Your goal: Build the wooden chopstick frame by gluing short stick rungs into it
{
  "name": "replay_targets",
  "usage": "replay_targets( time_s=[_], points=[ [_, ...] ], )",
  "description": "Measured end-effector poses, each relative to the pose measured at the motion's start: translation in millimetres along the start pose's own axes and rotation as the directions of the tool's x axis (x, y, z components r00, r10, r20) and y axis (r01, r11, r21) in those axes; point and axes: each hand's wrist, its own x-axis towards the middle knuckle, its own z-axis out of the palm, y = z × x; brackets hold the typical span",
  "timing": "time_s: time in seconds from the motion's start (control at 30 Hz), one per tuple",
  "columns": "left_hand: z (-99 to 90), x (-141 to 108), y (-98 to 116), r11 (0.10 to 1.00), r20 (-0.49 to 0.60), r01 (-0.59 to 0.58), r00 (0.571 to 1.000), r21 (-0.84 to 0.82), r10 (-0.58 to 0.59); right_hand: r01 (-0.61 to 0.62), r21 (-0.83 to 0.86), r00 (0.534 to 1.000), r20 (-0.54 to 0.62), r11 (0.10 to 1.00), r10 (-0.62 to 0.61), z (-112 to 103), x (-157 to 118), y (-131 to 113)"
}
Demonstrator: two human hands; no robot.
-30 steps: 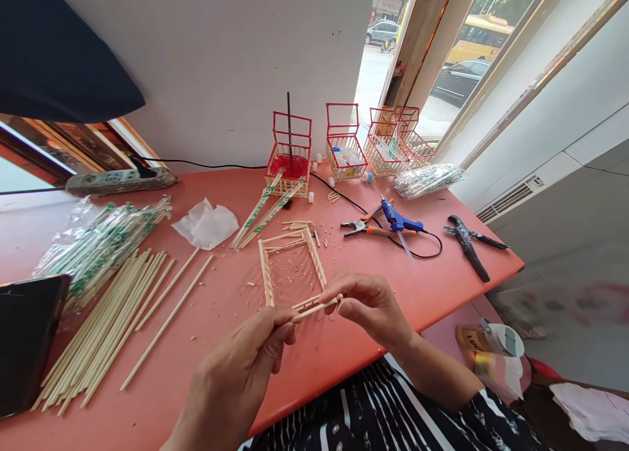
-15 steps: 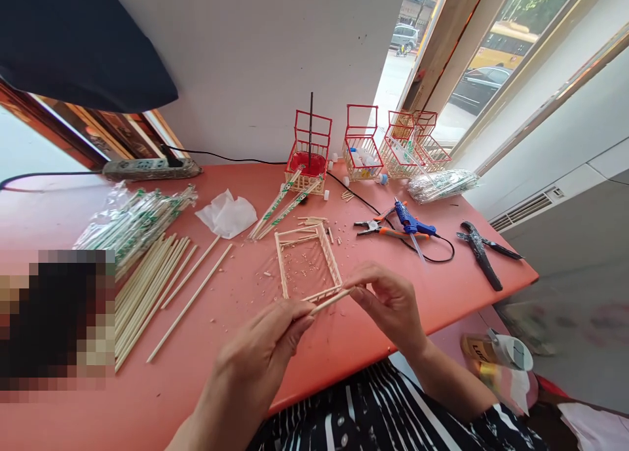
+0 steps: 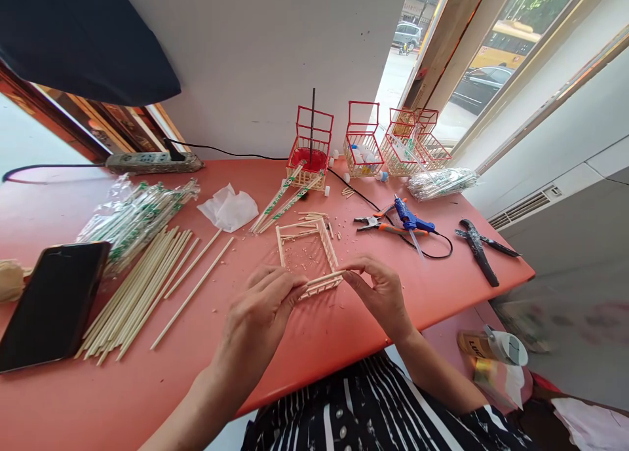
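Between my two hands runs a short wooden stick, pinched at its left end by my left hand and at its right end by my right hand. It lies over the near side of a small rectangular frame built of wooden sticks; whether it touches the frame I cannot tell. My left fingertips cover the frame's near left corner. Wood crumbs and short cut pieces are scattered in and behind the frame.
Bare chopsticks and wrapped ones lie left, beside a phone. Right are a blue glue gun, pliers and black-handled cutters. Small red-trimmed stick carts stand at the back. A cable crosses the table.
Both hands have moved away from me with the stick, bringing it over the frame's near side. The stick is now more level. The view has shifted slightly.
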Motion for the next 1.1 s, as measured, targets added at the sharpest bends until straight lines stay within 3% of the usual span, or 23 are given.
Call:
replay_targets(
  time_s=[0.17, 0.47, 0.7, 1.1],
  points=[
    [1.8, -1.3, -2.3, 1.0, 0.006, -0.025, 1.0, 0.015, 0.025, 0.013, -0.026, 1.0, 0.002, 1.0, -0.013, 0.0, -3.2, 5.3],
    [4.6, -4.4, -8.7, 0.999, 0.047, 0.043, 0.998, 0.009, -0.044, -0.028, -0.056, 0.999, 0.038, 0.998, 0.03, 1.1, -9.9, 12.4],
    [-0.6, -4.7, -8.3, 0.994, 0.101, 0.11, 0.989, 0.014, -0.111, 0.048, -0.052, 0.999, 0.018, 0.997, -0.047, 4.4, -11.4, 15.0],
    [-1.5, -2.8, -5.7, 0.984, 0.147, 0.177, 0.973, 0.016, -0.177, 0.052, -0.087, 0.998, 0.043, 0.995, -0.048, 1.8, -9.0, 14.2]
  ],
)
